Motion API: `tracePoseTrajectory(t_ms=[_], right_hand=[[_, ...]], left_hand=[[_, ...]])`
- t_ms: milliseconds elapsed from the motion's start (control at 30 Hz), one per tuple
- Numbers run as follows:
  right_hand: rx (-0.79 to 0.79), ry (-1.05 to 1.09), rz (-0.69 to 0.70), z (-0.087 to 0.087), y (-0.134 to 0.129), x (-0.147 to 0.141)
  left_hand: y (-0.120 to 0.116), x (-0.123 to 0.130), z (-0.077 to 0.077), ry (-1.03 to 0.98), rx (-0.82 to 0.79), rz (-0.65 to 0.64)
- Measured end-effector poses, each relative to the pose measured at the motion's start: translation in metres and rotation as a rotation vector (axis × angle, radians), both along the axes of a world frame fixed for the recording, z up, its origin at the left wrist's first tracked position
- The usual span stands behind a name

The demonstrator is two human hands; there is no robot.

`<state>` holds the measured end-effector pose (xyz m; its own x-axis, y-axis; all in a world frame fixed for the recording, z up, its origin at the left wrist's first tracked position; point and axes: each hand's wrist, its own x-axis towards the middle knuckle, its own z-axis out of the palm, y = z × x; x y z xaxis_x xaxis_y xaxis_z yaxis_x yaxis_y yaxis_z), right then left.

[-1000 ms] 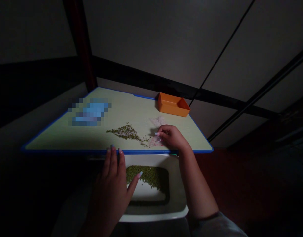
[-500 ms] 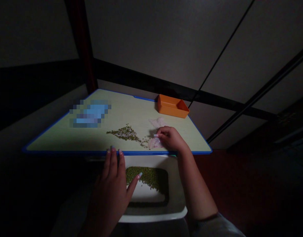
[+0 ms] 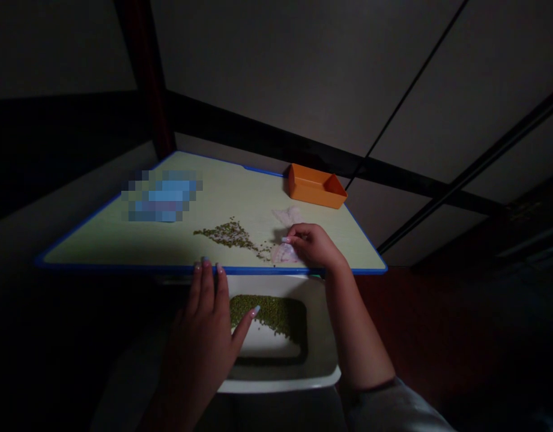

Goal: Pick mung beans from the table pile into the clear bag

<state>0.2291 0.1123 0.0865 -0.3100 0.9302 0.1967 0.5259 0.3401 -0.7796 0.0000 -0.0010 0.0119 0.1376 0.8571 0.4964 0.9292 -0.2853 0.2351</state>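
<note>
My left hand (image 3: 208, 327) has its fingers spread, the tips at the blue edge of a pale yellow-green tabletop (image 3: 109, 240). Its thumb reaches over a white tub (image 3: 280, 384) holding small green beans (image 3: 269, 309), which look like mung beans. Above the tabletop's right half, my right hand (image 3: 314, 243) is closed in a pinch; whatever lies between thumb and forefinger is too small to make out. Beneath and beyond it are two pale pinkish patches (image 3: 285, 253), perhaps fine grains. Left of them, a loose pile of green beans (image 3: 229, 235) mixes with paler bits.
An orange open box (image 3: 314, 193) stands at the tabletop's far right corner. A blurred blue item (image 3: 163, 198) lies at the left. Light panels with dark bands (image 3: 276, 138) rise behind the table. The tub sits below the table's near edge.
The whole view has shifted slightly, so the table and tub appear a little higher. My right hand keeps its pinch by the pinkish patches, and my left hand stays at the edge.
</note>
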Motion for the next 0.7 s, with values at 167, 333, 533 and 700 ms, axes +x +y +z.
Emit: tracePoseTrajectory(t_ms=[167, 333, 533, 700], right_hand=[[-0.036, 0.027, 0.025, -0.0002, -0.0008, 0.0005], [-0.062, 0.017, 0.031, 0.0009, -0.0027, -0.0010], [-0.093, 0.057, 0.027, 0.0007, -0.0033, -0.0033], [-0.053, 0.024, 0.036, 0.0042, -0.0039, -0.0044]], left_hand=[[0.0000, -0.0003, 0.0001, -0.010, -0.003, -0.009], [0.0002, -0.0004, -0.0012, 0.015, 0.008, 0.010], [-0.0001, -0.0011, -0.0017, 0.055, 0.026, 0.017], [0.0011, -0.0008, -0.0021, 0.038, 0.016, 0.014]])
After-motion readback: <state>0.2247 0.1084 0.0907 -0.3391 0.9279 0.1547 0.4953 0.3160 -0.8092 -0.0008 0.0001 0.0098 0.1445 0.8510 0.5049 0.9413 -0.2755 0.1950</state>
